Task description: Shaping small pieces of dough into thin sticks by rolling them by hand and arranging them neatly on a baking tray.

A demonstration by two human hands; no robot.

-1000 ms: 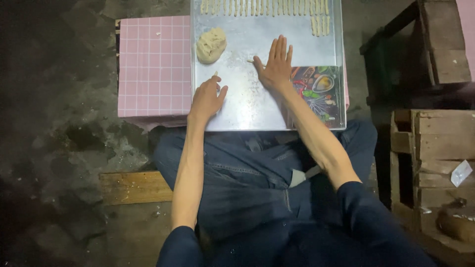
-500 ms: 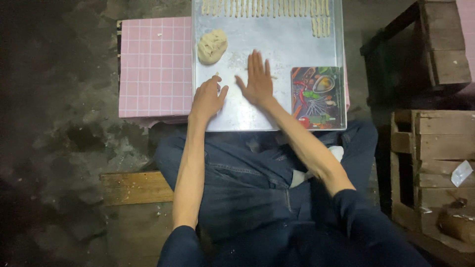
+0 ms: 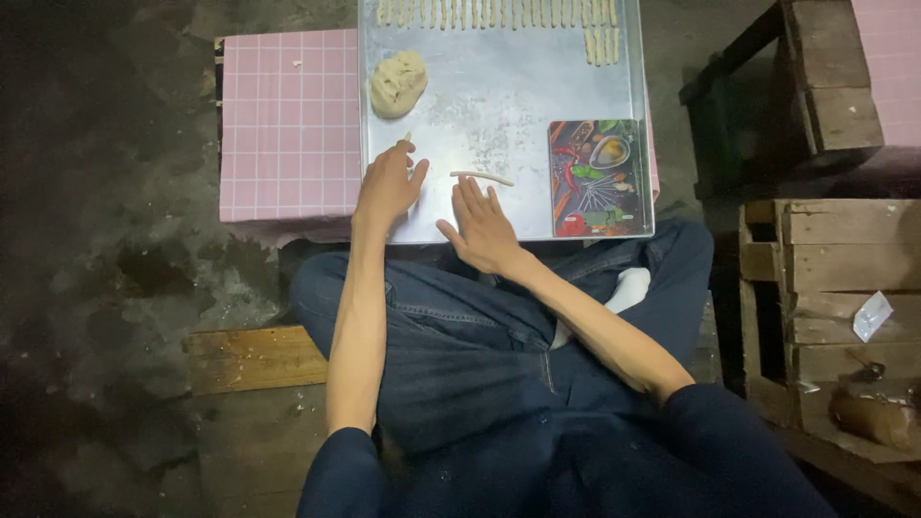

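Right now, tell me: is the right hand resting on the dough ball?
No, the right hand lies flat on the tray just below a thin dough strip, far from the dough ball.
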